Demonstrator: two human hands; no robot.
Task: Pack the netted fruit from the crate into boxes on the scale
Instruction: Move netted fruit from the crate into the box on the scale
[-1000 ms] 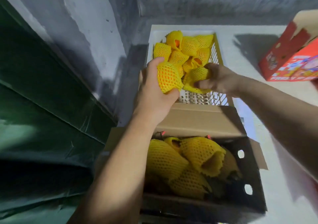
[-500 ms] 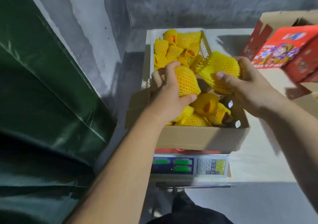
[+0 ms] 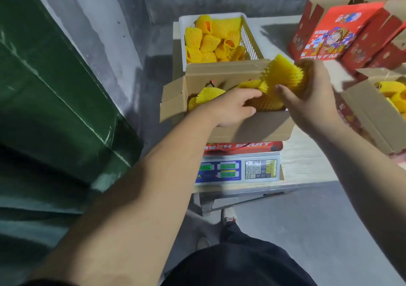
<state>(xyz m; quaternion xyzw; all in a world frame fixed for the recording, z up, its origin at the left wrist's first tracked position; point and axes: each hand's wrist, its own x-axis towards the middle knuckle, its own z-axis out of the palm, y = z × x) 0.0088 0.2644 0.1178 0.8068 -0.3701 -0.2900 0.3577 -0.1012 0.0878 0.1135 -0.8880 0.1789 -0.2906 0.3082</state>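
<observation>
I'm gripping one netted fruit in my right hand over the box on the scale, tucking another down with my left hand, whose curled fingers are pressing it, so I'm easing both in gently.

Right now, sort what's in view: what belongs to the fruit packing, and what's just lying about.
In the job: white crate, netted fruit in right hand, left hand, cardboard box, scale.
Lying about: red printed cartons, green tarp.
</observation>
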